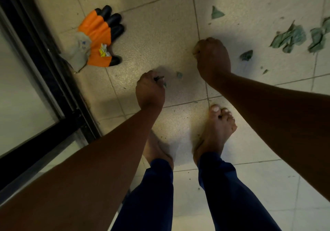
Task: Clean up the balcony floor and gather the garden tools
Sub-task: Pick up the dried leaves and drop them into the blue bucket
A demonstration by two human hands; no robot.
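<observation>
feet: bare, on tiled floor [178, 34]
left hand [150, 89]: curled round small dark scraps
right hand [212, 57]: fist, contents unclear
gloves [100, 38]: orange-black pair, far left by door frame [53, 80]
leaf bits [289, 38]: scattered far right

We see a dim, yellowish scene; light pools on the floor tiles [160, 34], while our arms are dark and throw soft shadows. Wide-angle bending curves the door frame [59, 80], and the edges look soft.
</observation>
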